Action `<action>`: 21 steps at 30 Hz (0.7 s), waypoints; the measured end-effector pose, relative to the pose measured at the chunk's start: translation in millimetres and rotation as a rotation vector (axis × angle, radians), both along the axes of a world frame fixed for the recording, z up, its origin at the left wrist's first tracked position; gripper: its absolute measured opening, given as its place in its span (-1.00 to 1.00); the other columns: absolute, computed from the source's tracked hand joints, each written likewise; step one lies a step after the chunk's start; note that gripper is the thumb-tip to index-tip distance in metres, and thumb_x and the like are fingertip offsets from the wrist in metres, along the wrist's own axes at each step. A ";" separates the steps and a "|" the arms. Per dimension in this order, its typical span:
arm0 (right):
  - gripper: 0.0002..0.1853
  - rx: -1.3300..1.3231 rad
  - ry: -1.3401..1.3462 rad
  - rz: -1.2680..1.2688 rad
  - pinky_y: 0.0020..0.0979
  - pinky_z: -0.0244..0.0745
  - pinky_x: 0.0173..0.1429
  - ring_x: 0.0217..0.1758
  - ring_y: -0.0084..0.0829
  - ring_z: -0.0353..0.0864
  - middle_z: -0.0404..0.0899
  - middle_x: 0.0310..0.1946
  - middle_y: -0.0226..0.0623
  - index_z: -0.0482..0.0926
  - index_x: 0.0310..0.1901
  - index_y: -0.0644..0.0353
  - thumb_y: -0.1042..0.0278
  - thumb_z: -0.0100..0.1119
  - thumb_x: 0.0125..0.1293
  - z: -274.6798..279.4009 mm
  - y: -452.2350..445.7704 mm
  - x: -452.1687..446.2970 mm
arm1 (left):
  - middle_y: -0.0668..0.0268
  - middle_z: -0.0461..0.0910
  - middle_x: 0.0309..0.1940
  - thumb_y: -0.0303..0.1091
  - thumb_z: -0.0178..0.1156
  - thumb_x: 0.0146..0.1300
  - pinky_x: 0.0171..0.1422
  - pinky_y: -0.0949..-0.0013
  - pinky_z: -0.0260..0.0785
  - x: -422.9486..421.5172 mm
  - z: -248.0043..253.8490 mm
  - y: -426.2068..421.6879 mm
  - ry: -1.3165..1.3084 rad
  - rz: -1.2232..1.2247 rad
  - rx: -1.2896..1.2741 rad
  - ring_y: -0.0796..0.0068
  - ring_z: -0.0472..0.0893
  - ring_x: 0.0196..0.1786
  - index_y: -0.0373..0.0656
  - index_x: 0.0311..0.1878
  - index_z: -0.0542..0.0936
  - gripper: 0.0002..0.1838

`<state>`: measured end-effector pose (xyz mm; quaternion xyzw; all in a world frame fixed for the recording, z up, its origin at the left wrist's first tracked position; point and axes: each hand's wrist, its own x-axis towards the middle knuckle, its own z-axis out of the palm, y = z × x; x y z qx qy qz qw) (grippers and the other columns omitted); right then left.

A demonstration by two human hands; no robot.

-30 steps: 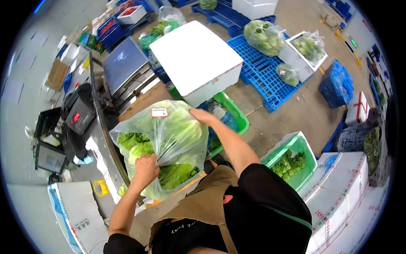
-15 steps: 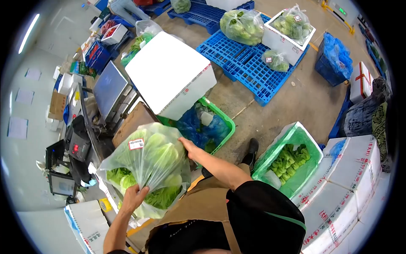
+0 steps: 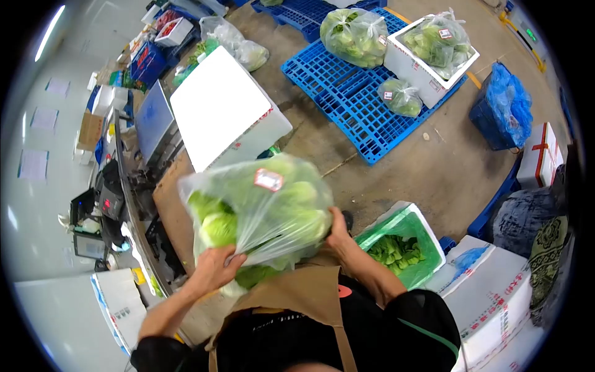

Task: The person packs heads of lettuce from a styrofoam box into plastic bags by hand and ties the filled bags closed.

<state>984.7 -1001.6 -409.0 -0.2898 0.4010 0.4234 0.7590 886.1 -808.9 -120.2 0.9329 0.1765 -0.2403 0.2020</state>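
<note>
A large clear plastic bag of green lettuce (image 3: 273, 204), with a red-edged white label on top, is held up in front of my apron. My left hand (image 3: 217, 268) grips the gathered plastic at the bag's near left side. At the bag's right side, my right hand (image 3: 338, 228) has its fingers against the plastic, the fingertips partly hidden by the bag. Just beyond the bag stands a big white foam box (image 3: 220, 108). To the right, a green-lined foam box (image 3: 427, 242) holds loose leafy greens (image 3: 396, 252).
Bagged vegetables (image 3: 354, 38) and a foam box (image 3: 414, 73) stand on a blue pallet (image 3: 372, 139). A blue bin (image 3: 489, 118) is at the right, above stacked white boxes (image 3: 496, 285). A metal-edged bench (image 3: 127, 192) runs along the left.
The bag has been lifted and moved right, away from the bench, with both hands on it. My view has shifted, and the foam box appears further left.
</note>
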 end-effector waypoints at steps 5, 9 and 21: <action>-0.44 -0.022 -0.190 -0.476 -0.18 0.41 0.22 0.09 -0.19 0.51 0.50 0.09 -0.12 0.38 0.16 0.31 0.05 -0.04 0.24 -29.7 -98.9 -3.7 | 0.01 0.49 -0.55 -0.15 0.18 0.21 -0.29 0.03 0.34 76.2 -20.5 -36.9 -0.033 -0.275 -0.131 -0.06 0.53 -0.38 -0.24 -0.41 0.50 -0.69; -0.44 -0.059 -0.244 -0.699 -0.13 0.40 0.25 0.14 -0.13 0.50 0.48 0.13 -0.07 0.36 0.20 0.31 0.06 -0.22 0.31 11.2 -144.2 9.1 | 0.07 0.50 -0.51 -0.17 0.19 0.21 -0.29 0.04 0.35 129.0 -45.2 -57.1 -0.123 -0.535 -0.217 0.00 0.52 -0.37 -0.21 -0.40 0.52 -0.73; -0.45 -0.128 -0.163 -0.871 0.04 0.30 0.31 0.24 -0.08 0.40 0.43 0.21 -0.17 0.38 0.25 0.14 -0.03 -0.22 0.37 13.4 -114.9 144.3 | 0.06 0.50 -0.58 -0.05 0.13 0.26 -0.32 0.03 0.31 389.4 -71.0 -43.6 -0.115 -0.881 -0.428 0.00 0.52 -0.40 -0.21 -0.47 0.56 -0.61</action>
